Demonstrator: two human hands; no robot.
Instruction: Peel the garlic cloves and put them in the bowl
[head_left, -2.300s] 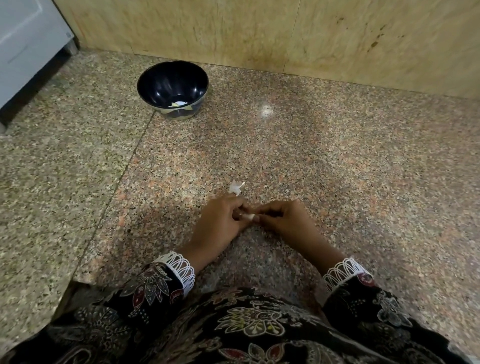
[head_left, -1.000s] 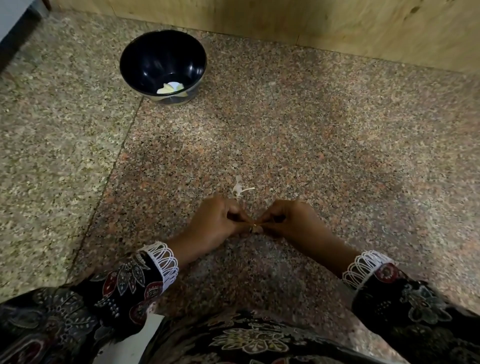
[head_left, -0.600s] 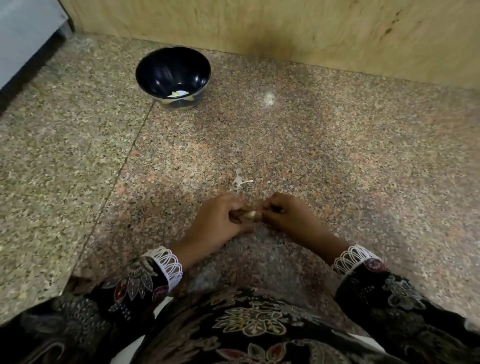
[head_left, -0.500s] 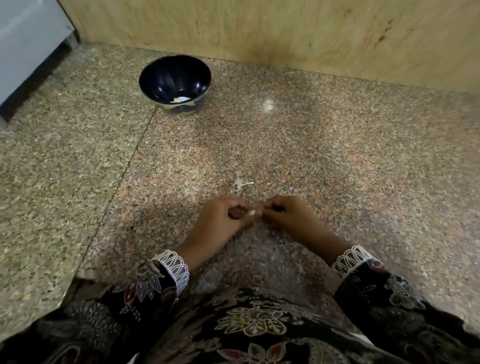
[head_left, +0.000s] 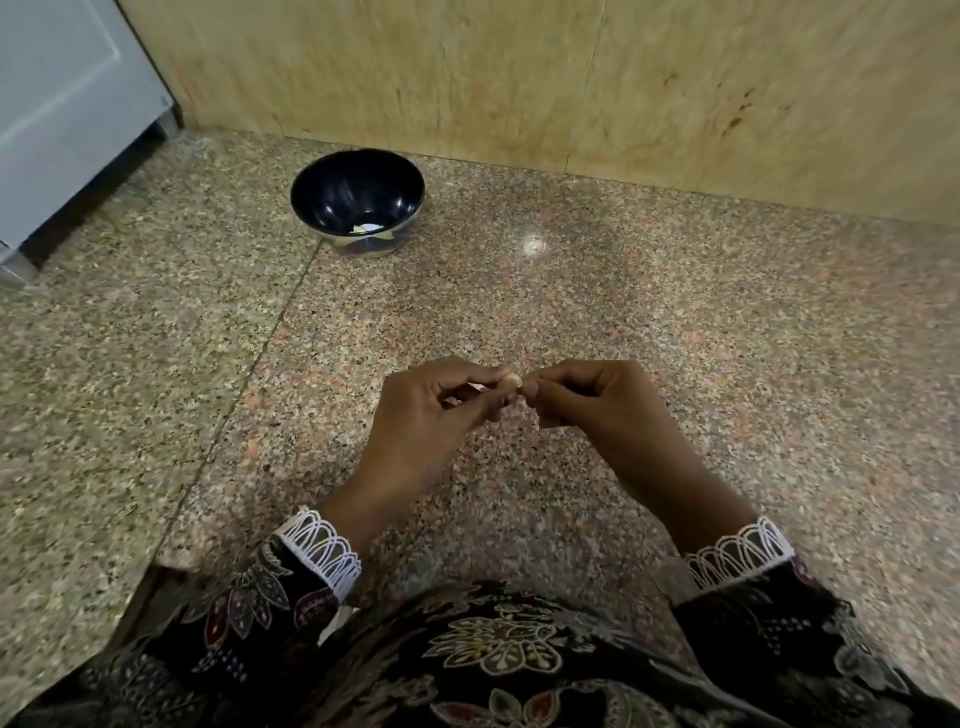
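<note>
A small pale garlic clove (head_left: 511, 383) is pinched between the fingertips of my left hand (head_left: 431, 415). My right hand (head_left: 587, 402) meets it from the right, its curled fingers pinching the clove's end. Both hands are raised above the granite floor, near the middle of the view. A dark blue bowl (head_left: 317, 195) stands on the floor at the back left, well beyond my hands. A few pale peeled cloves (head_left: 370, 229) lie at its bottom.
A speckled granite floor (head_left: 675, 322) spreads all round, with a seam running toward the bowl. A tan wall (head_left: 519, 78) closes the back. A pale blue cabinet (head_left: 62, 104) stands at the far left. My patterned dark clothing fills the bottom edge.
Both hands have lifted off the floor with the clove between them. The bit of white skin seen on the floor in front of them is now hidden. The bowl has not moved.
</note>
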